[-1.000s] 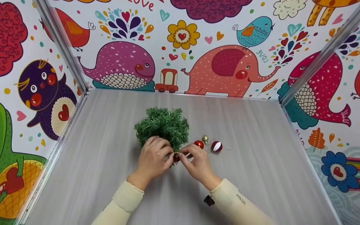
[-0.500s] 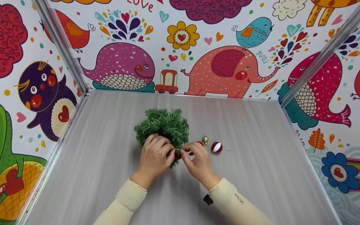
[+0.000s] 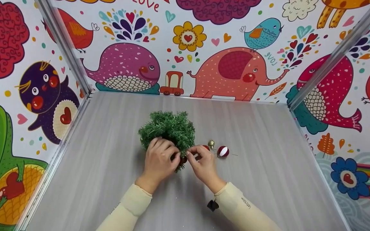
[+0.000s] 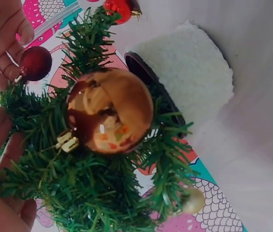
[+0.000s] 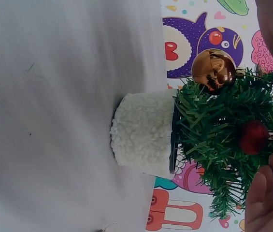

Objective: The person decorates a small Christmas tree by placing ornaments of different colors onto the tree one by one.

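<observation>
A small green artificial Christmas tree (image 3: 169, 123) stands in a fuzzy white pot (image 5: 143, 133). From its near branch hangs a dark red bauble (image 5: 254, 137), mostly covered by fingers in the head view. My left hand (image 3: 162, 160) pinches at the bauble's string with thumb and index finger, against the needles. Facing it, my right hand (image 3: 204, 165) has thumb and fingertip together at the same string. The string itself is too small to see clearly. Higher on one side of the tree, a shiny copper bauble (image 4: 109, 111) hangs, with a pale gold one (image 4: 193, 200) beyond.
Right of the tree on the grey table (image 3: 252, 179) lie a small gold bauble (image 3: 211, 143) and a red-and-white bauble (image 3: 223, 151). A bright red bauble (image 4: 118, 10) is partly hidden behind my right hand. Cartoon-printed walls (image 3: 230, 73) enclose the back and sides.
Both hands have shifted slightly, the right one up and a little over the bright red bauble. The gold strand seen between the fingertips earlier hardly shows now. The tree stays in place.
</observation>
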### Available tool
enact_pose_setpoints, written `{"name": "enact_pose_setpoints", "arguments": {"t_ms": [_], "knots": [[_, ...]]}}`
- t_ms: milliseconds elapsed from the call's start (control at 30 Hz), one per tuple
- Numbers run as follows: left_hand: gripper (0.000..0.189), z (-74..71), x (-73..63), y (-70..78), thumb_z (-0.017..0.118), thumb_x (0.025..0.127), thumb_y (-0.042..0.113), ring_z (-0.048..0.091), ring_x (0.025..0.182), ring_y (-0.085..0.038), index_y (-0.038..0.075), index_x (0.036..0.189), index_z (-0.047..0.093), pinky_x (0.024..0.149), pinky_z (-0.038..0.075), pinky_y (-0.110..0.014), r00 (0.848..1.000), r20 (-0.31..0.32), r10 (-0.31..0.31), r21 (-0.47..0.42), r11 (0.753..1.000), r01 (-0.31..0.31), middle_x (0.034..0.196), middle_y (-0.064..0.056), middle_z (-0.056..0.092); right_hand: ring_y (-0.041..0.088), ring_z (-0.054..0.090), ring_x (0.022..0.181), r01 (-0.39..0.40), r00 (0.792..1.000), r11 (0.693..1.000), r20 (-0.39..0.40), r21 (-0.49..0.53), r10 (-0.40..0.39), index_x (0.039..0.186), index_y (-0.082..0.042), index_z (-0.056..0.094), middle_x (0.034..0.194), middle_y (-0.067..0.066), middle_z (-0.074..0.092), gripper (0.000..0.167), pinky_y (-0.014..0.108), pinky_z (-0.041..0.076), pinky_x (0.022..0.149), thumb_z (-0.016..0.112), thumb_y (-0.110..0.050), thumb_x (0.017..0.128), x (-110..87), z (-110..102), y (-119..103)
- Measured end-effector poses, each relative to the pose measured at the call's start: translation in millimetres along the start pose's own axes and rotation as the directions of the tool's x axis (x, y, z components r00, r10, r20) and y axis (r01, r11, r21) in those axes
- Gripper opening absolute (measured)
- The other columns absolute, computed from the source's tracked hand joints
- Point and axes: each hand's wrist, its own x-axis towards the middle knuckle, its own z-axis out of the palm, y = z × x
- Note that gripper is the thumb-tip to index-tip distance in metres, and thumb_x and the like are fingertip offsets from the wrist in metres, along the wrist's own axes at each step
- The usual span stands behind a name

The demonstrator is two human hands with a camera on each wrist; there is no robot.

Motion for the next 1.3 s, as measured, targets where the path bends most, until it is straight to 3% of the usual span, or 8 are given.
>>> {"name": "enact_pose_setpoints", "arguments": {"t_ms": [333,467,733,900,1300], "knots": [[0.008,-0.7,0.5,1.1,0.074,0.08,0.016,0.063,0.084,-0.026,0.013,0.073,0.072,0.098,0.044,-0.048,1.0,-0.013,-0.023,0.013,1.0,0.023,0.081,-0.001,0.066,0.011,0.064,0.071,-0.019,1.0,1.0,-0.022,0.02,0.019,0.091,-0.012,0.072,0.087,-0.002,0.069,0.011,0.034,0.056,0.058,0.071,-0.001,0.089,1.6,2.4,-2.4],[0.008,-0.2,-1.1,0.6,0.074,0.079,0.015,0.063,0.084,-0.027,0.012,0.072,0.072,0.098,0.044,-0.048,1.0,-0.003,0.004,0.045,0.999,-0.003,0.08,-0.002,0.066,0.018,0.064,0.07,-0.042,0.999,0.999,-0.025,0.022,0.043,0.09,-0.004,0.071,0.084,0.007,0.07,0.009,0.033,0.055,0.056,0.07,0.005,0.088,0.8,5.1,-3.7],[0.007,-2.9,-3.7,-0.1,0.075,0.078,0.013,0.063,0.085,-0.027,0.011,0.073,0.071,0.101,0.042,-0.045,0.995,0.066,0.073,0.087,0.993,-0.079,0.082,-0.003,0.065,0.009,0.067,0.072,-0.108,0.992,0.993,0.07,0.038,0.105,0.09,-0.014,0.072,0.088,-0.004,0.071,0.005,0.031,0.056,0.058,0.07,-0.009,0.091,-2.2,0.5,-1.0],[0.006,-4.5,-3.0,0.6,0.076,0.077,0.014,0.063,0.085,-0.026,0.011,0.073,0.072,0.1,0.042,-0.045,0.994,0.076,0.077,0.085,0.993,-0.083,0.083,-0.003,0.066,0.011,0.067,0.075,-0.107,0.988,0.992,0.12,0.064,0.099,0.09,-0.013,0.072,0.09,-0.003,0.07,0.005,0.033,0.057,0.059,0.069,-0.009,0.092,-1.7,-2.6,1.7],[0.006,-2.5,-2.2,0.4,0.076,0.075,0.013,0.063,0.086,-0.028,0.012,0.072,0.071,0.1,0.042,-0.045,0.995,0.071,0.071,0.081,0.994,-0.077,0.083,-0.004,0.066,0.011,0.067,0.08,-0.063,0.992,0.997,0.116,0.052,0.057,0.09,-0.013,0.072,0.09,-0.002,0.071,0.006,0.028,0.056,0.06,0.069,-0.008,0.092,-3.0,-2.8,5.2]]}}
